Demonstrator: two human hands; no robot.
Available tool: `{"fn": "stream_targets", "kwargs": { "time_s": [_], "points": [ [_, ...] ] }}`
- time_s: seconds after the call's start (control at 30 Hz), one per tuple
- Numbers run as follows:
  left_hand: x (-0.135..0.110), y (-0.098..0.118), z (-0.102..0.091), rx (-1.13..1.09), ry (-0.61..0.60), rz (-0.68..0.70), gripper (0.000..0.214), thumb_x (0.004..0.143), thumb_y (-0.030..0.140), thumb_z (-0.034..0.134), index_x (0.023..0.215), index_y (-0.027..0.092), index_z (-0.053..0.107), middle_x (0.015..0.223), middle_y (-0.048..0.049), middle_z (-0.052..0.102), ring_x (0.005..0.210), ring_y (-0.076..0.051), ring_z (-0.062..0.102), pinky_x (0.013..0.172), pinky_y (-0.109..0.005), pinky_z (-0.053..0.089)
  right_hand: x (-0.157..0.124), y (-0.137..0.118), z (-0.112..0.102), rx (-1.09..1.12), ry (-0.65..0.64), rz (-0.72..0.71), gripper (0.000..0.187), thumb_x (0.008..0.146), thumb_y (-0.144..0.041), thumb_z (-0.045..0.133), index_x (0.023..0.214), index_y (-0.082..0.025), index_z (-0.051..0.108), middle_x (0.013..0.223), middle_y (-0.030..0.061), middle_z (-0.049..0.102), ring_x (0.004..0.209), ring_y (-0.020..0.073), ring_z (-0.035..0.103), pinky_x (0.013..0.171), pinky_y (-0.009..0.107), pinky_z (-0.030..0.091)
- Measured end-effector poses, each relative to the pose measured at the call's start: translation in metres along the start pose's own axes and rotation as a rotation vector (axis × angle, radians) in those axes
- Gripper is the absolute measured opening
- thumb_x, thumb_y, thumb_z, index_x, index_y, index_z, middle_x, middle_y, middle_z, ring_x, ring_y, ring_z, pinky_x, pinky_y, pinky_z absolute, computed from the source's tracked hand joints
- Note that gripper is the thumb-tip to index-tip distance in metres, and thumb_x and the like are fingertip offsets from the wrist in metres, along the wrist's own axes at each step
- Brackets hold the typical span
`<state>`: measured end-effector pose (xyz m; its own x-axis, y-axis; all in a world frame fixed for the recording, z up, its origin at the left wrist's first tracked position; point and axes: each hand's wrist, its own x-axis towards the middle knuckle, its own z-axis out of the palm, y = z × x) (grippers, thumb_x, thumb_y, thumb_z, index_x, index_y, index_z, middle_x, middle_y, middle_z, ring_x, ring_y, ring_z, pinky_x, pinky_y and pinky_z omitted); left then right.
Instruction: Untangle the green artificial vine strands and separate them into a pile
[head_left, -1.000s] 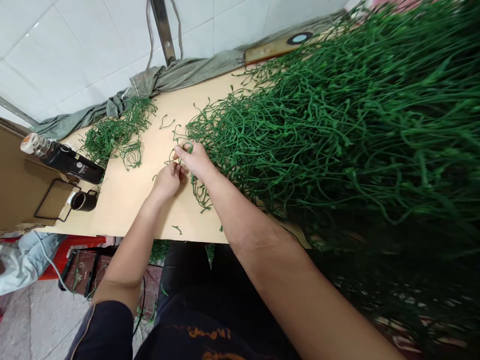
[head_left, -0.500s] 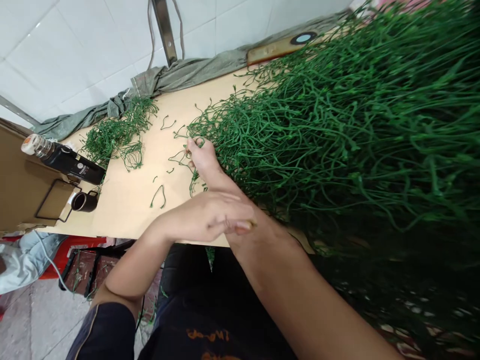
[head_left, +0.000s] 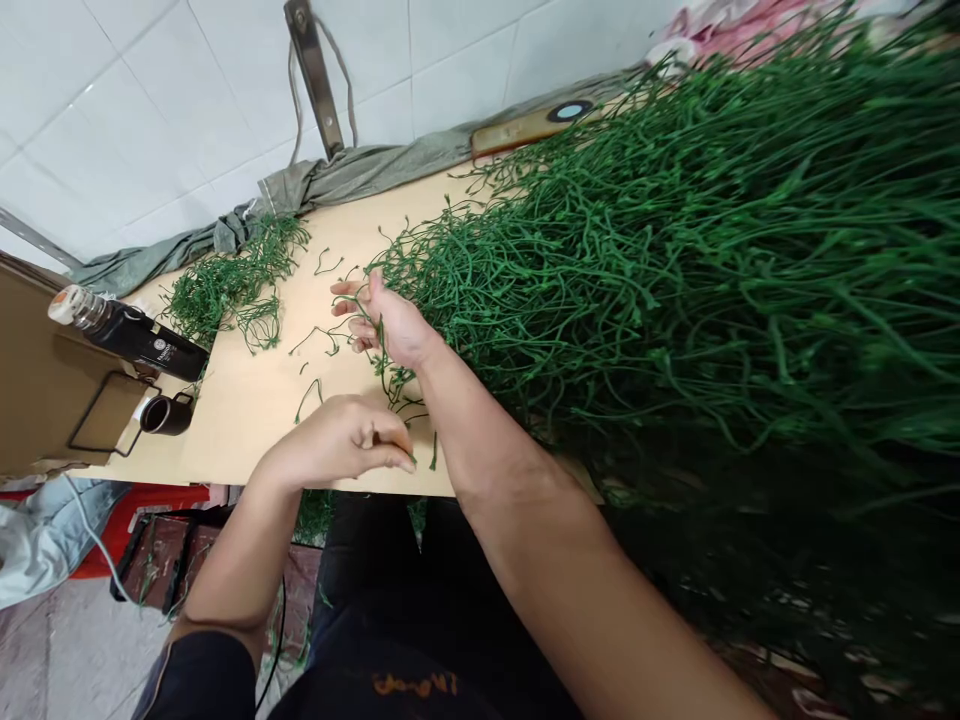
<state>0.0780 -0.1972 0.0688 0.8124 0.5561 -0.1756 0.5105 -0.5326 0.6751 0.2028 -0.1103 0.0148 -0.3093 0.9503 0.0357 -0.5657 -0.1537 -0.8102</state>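
Note:
A large heap of long, thin green stalks [head_left: 570, 270] with small buds on their curled tips fills the right of the table. At its left edge is my right hand [head_left: 394, 325], its fingers spread and stretched out to the left. A few thin stalks run across its palm and fingers; whether it grips them I cannot tell. Lower and nearer the table's front edge, my left hand [head_left: 341, 440] is closed in a pinch, thumb against forefinger. A tiny green bit shows at its fingertips, too small to name. Several loose stalks lie on the tabletop between and around the hands.
A smaller pile of stalks [head_left: 214, 290] lies at the back left. Beside it are a black flask [head_left: 150, 340], a dark mug [head_left: 166, 413] and a cardboard box [head_left: 37, 370]. Along the wall runs a grey-green cloth [head_left: 360, 172], with a phone-like flat object [head_left: 517, 132] near it.
My left hand has moved left off my right forearm to above the table's front edge. My right hand has opened from a curled grip, fingers now spread.

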Motion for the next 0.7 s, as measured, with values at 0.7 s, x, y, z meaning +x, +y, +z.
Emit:
{"fn": "stream_targets", "kwargs": {
  "time_s": [0.7],
  "points": [
    [0.007,-0.040,0.002,-0.135,0.599,-0.228,0.030,0.075,0.034,0.059,0.098,0.014,0.058,0.092,-0.0062,0.065,0.075,-0.010,0.056,0.069,-0.023,0.044,-0.011,-0.014,0.007,-0.129,0.110,-0.148,0.072,0.078,-0.076,0.016,0.101,-0.020,0.055,0.072,0.0019,0.052,0.064,0.0094,0.050,0.050,0.019,0.040]
  ]
}}
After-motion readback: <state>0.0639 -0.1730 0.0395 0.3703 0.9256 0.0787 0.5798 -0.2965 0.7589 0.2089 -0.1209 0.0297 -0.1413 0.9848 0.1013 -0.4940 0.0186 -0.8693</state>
